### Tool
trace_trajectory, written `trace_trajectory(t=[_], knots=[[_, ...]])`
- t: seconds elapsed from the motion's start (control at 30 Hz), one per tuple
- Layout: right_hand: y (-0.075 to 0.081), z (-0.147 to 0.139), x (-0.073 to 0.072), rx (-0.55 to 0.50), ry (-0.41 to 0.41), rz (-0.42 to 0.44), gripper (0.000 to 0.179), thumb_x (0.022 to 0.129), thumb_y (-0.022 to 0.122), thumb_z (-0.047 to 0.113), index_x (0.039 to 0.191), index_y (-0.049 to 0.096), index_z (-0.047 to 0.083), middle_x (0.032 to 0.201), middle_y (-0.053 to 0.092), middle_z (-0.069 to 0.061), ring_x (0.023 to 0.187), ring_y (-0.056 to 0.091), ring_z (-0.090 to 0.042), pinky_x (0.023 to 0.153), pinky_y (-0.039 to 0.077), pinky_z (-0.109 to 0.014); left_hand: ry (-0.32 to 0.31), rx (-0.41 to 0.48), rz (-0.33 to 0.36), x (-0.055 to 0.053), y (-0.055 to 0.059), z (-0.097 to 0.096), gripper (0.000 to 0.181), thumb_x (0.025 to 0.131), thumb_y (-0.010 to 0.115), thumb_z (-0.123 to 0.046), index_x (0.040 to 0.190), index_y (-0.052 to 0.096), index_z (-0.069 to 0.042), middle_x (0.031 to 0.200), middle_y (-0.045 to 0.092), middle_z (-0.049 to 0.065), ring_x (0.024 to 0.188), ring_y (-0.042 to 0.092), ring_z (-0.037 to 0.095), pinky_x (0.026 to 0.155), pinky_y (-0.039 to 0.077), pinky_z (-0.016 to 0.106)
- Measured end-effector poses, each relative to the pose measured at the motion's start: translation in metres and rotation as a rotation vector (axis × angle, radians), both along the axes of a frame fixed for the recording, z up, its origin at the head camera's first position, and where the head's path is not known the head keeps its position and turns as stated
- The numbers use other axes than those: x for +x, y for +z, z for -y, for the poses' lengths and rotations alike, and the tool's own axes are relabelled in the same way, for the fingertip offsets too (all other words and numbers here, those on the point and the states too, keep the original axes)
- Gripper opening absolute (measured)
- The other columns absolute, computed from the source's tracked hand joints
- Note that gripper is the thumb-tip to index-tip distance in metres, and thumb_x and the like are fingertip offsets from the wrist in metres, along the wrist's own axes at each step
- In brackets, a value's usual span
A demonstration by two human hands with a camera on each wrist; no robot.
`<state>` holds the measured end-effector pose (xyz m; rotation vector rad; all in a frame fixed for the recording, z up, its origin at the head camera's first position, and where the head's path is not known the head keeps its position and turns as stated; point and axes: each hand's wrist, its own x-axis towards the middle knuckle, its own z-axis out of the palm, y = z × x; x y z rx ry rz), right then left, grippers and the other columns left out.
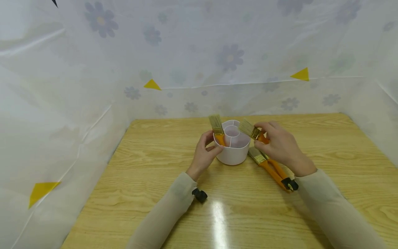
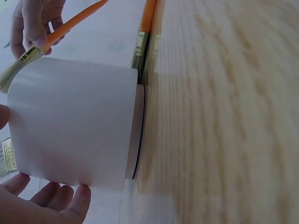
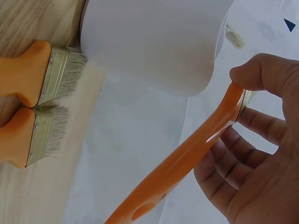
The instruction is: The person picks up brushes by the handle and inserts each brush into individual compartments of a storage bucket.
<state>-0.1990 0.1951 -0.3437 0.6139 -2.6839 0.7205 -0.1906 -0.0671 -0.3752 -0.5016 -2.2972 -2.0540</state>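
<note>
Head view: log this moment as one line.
left hand: holds white container | right hand: holds raised brush | inside container: another brush | on table: two brushes

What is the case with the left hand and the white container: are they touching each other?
Touching. The left wrist view shows it: the left hand has several fingertips directly against the white container's side.

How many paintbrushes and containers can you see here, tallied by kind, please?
Orange-handled paintbrushes: 4 (one in the container, one in the right hand, two on the table)
White container: 1
Total: 5
</note>
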Motion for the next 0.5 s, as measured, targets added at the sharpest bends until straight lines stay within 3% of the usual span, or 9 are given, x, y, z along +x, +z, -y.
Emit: trace_trajectory(t=[0.5], knots=[[0.003,0.013,-0.003,0.002,0.002,-0.030,0.046,0.081,0.069,0.018,0.124,0.057,0.012,0.098,0.056,-0.003,0.079,0.052,-0.018,0.060,0.044,-0.034,0.004,-0.005,-0.005,0.000,0.000,0.000,0.060,0.089,0.064,-0.004,0.142,0.036,0.002,0.140,0.041,0.021,0.129,0.040,0.037,0.103,0.036,0.054]])
